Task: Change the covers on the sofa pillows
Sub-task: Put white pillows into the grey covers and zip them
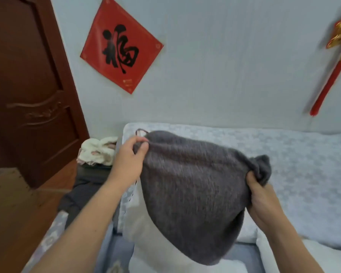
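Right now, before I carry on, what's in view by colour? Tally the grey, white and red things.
Grey: 1, the grey cover, gripped by the left hand and right hand.
White: 2, the bare white pillow under it and the plush toy by the door.
Red: 2, the red wall poster and the hanging ornament.
Total: 5

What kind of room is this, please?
Probably a home living room: a sofa with a pale patterned cover stands against the wall, a red paper hanging with a black character decorates it, and a brown wooden door is beside.
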A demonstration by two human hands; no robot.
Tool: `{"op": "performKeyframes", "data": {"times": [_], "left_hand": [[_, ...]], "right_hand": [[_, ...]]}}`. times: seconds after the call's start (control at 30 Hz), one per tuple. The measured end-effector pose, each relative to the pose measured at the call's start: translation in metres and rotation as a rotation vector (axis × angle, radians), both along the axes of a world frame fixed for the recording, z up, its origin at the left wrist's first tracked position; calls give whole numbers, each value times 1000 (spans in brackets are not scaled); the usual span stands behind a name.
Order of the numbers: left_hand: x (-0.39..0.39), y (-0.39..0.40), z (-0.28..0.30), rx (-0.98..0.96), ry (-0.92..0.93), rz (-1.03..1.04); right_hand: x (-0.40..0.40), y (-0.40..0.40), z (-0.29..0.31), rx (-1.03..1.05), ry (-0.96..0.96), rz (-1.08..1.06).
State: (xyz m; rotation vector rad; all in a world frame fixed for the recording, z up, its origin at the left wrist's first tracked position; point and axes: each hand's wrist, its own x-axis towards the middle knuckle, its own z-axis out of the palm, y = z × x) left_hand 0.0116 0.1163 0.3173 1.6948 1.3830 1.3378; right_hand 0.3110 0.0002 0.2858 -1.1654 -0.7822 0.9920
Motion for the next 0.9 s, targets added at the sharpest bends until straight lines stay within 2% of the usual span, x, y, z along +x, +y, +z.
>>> {"op": "performKeyframes", "data": {"times": [0.13,0.23,0.33,0.4,0.5,0.6,0.7,0.73,0.8,0.9], "left_hand": [[-4,-13,-78,-326,-147,-118],[-6,-21,-100,-325,-118,-145],[-2,-25,-89,-252,-197,-188],[0,-26,-78,-194,-214,-224],[0,-34,-78,-25,-8,-200],[-3,-50,-94,302,237,-37],[-1,-63,-100,501,366,35],[1,-67,-96,474,337,58],[4,-70,-85,276,121,181],[2,-58,-82,-280,-425,331]], "right_hand": [[7,-18,-75,-206,45,175],[7,-26,-83,-286,88,255],[11,-30,-71,-289,38,370],[14,-33,-66,-283,48,370],[16,-39,-68,-276,70,311],[15,-45,-75,-237,83,204],[9,-48,-74,-178,65,154],[7,-49,-72,-162,56,144],[4,-47,-71,-143,46,106],[2,-43,-77,-134,38,41]]}}
